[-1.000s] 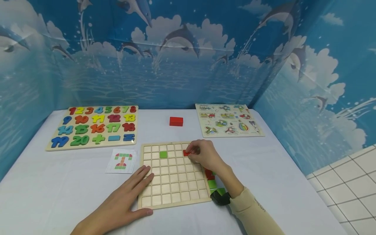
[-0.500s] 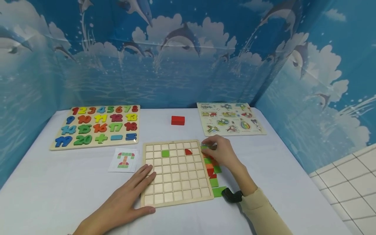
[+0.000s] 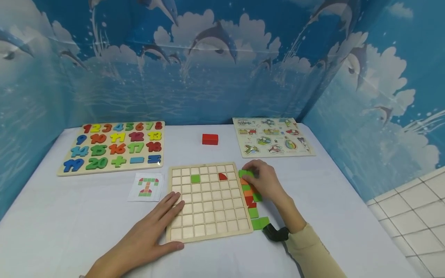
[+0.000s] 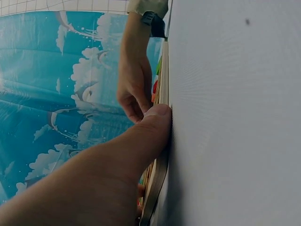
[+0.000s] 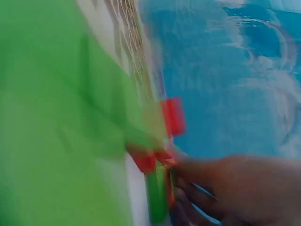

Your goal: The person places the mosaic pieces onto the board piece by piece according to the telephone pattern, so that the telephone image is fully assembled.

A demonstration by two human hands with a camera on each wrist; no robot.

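A wooden grid board lies in front of me, with a green square tile and a red quarter-circle tile set in its upper cells. My left hand rests flat on the board's left edge, fingers straight; its thumb lies along the near edge in the left wrist view. Beyond the board's top right corner, my right hand has thumb and index finger at opposite sides of a green tile, pinching it. Under and below that hand runs a row of green, orange and red tiles.
A pattern card lies left of the board. Behind stand a number puzzle, a red block and a vehicle puzzle. A black wrist strap piece hangs close to the lowest green tiles.
My right hand has left the red quarter-circle in its cell and moved right to the tiles beside the board, where its fingers close on a green one. The left hand stays put.
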